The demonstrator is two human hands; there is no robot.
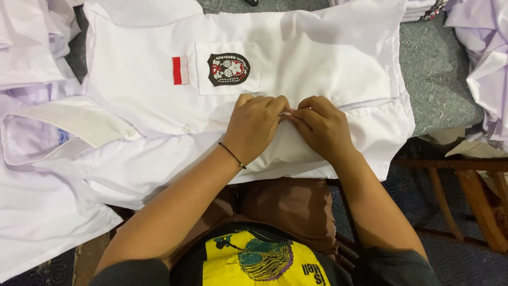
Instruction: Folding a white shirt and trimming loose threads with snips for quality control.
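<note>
Both hands pinch the white shirt [317, 58] at the table's near edge: left hand [255, 127], right hand [321, 127], their fingertips hidden. More white shirts [32, 47] crowd the left edge.

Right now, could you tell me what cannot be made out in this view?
Head view:
- Fingertips of left hand and right hand: curled under, so what they pinch on the white shirt is hidden.
- Button placket there: covered by the hands.
- Folded stacks: cut off by the top edge.
</note>
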